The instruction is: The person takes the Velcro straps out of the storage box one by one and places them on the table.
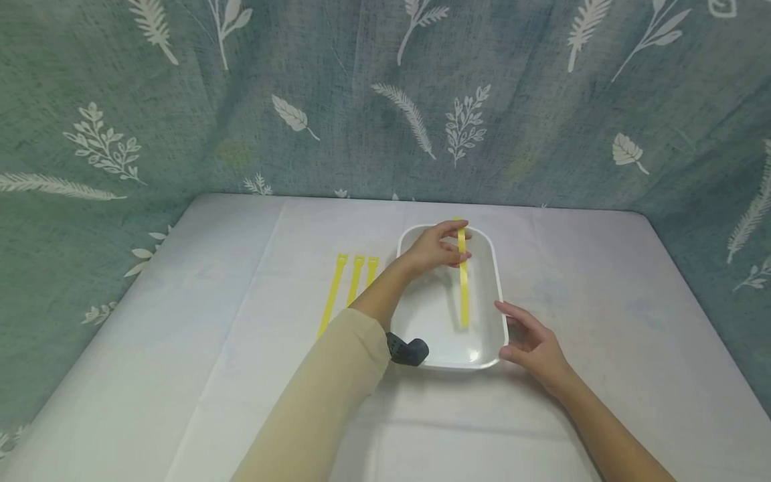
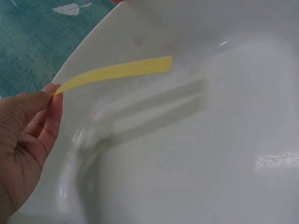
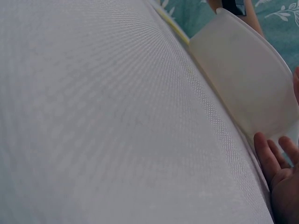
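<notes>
My left hand [image 1: 435, 249] pinches a yellow strap [image 1: 463, 288] near its far end, between thumb and fingers. The strap hangs above the inside of a white rectangular basin [image 1: 421, 314], and its shadows fall on the basin's surface in the left wrist view. At the basin's near right corner is my right hand [image 1: 536, 351], thumb and fingers spread and touching the rim. In the right wrist view its fingers lie loosely beside the basin's outer wall [image 3: 247, 70]. Three more yellow straps [image 1: 334, 288] with slotted ends lie left of the basin, partly hidden by my left forearm.
A white cloth covers the table [image 1: 241, 402]. Behind it hangs a blue-green curtain [image 1: 337, 80] with white leaf prints. A black wrist-camera mount [image 1: 409, 351] on the left wrist overlaps the basin's near left corner.
</notes>
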The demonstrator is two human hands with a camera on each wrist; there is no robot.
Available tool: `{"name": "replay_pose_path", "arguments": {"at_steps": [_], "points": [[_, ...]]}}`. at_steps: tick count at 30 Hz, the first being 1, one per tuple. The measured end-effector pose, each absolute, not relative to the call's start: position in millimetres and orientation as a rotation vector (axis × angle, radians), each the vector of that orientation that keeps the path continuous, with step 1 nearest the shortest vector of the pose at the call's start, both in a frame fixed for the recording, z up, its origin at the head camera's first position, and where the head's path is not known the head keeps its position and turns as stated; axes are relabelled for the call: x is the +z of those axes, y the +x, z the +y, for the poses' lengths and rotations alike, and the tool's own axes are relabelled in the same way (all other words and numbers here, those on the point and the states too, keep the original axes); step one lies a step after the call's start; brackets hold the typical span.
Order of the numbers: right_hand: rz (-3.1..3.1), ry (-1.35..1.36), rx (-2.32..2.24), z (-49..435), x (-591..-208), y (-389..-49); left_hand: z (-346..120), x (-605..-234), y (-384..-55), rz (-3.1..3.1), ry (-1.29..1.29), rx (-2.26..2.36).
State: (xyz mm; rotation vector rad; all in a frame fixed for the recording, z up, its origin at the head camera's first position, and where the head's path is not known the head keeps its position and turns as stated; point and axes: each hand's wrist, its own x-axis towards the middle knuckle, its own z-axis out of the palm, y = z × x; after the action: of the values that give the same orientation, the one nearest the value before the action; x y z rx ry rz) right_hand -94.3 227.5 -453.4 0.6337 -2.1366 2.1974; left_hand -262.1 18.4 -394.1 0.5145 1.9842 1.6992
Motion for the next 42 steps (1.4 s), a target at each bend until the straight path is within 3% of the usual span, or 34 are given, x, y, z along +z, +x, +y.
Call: {"name": "replay_pose_path", "arguments": {"at_steps": [18, 42], "points": [[-2.144, 0.615, 2.220, 227, -449, -93, 7, -373, -261, 1.824, 0.561, 1.752], [-2.140, 0.625, 2.227, 229, -450, -93, -47, -351, -268, 1.774, 0.554, 1.716]]}}
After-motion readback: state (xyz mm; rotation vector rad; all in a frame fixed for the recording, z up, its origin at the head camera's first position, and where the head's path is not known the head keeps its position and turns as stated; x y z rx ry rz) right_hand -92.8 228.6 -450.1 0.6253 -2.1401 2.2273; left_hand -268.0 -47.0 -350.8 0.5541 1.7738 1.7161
